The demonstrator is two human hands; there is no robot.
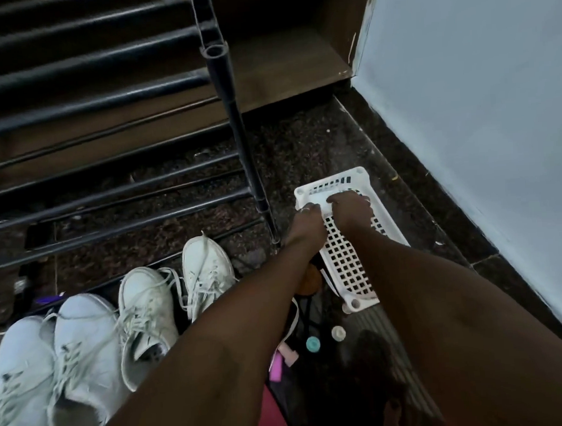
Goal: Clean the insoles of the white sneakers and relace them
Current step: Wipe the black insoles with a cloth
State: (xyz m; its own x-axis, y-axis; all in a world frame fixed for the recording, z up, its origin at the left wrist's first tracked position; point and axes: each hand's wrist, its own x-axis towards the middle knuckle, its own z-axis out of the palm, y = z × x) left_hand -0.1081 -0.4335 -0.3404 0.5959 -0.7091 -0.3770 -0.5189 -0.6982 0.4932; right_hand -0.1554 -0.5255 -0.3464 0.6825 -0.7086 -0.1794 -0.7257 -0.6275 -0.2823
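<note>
Two white laced sneakers (148, 314) (208, 272) stand side by side on the dark floor at lower left, laces loose. To their right lies a white lattice plastic basket (347, 264). Both my hands meet at its far end. My left hand (306, 218) and my right hand (351, 209) have their fingers curled on a small flat white piece (318, 199) that lies on the basket. What this piece is I cannot tell.
A second, paler pair of shoes (53, 361) sits at the far left. A black tube shoe rack (229, 124) stands behind the sneakers. A pale wall (480, 121) closes the right side. Small bottle caps (312, 344), a pink item (276, 369) and an orange object (311, 279) lie near the basket.
</note>
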